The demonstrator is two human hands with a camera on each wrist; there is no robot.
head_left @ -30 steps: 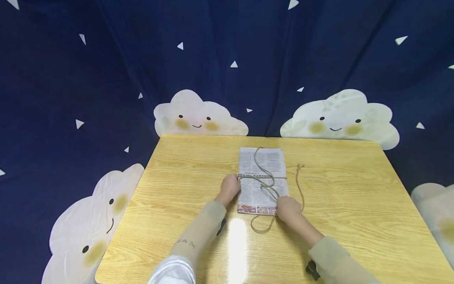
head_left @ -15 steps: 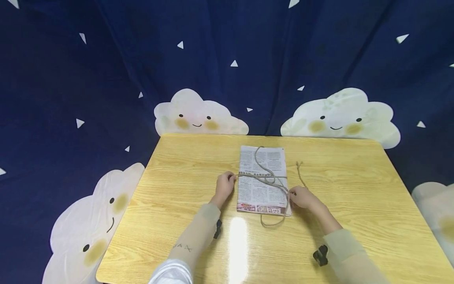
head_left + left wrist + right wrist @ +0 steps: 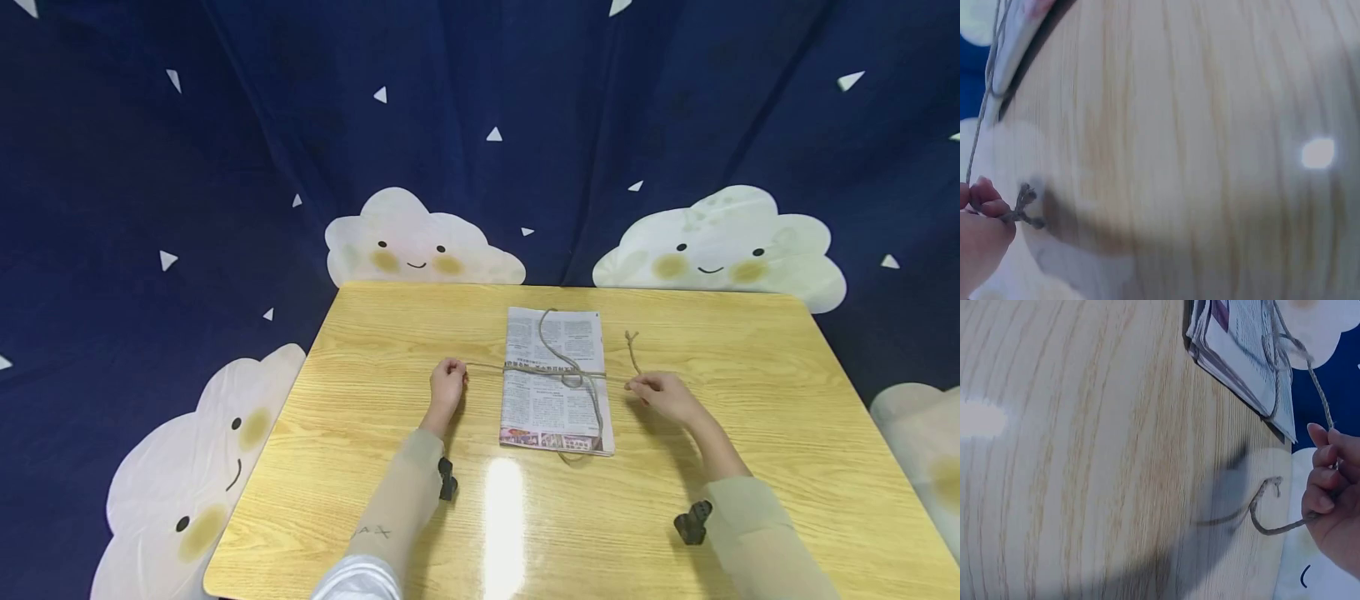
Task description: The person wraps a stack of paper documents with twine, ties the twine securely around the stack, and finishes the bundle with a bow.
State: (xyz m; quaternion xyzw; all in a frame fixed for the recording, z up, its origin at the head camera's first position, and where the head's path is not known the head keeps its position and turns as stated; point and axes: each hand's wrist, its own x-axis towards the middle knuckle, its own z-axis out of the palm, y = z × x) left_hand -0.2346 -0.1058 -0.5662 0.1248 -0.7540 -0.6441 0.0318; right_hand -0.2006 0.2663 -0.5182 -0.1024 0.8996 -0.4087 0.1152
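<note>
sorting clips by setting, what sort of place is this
Perhaps a makeshift filming corner: a wood-grained table stands before a dark blue curtain printed with smiling clouds, and a wrist camera shows.

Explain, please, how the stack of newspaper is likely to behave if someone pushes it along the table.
The newspaper stack would probably slide rather than roll or tip, since it lies low and flat on the table. Its uneven, layered edges suggest the sheets might shift or bend. The cord across its middle may keep it partly together.

The newspaper stack (image 3: 534,410) lies on the table (image 3: 397,333), rope (image 3: 576,374) across it, curtain (image 3: 450,158) behind.
</note>
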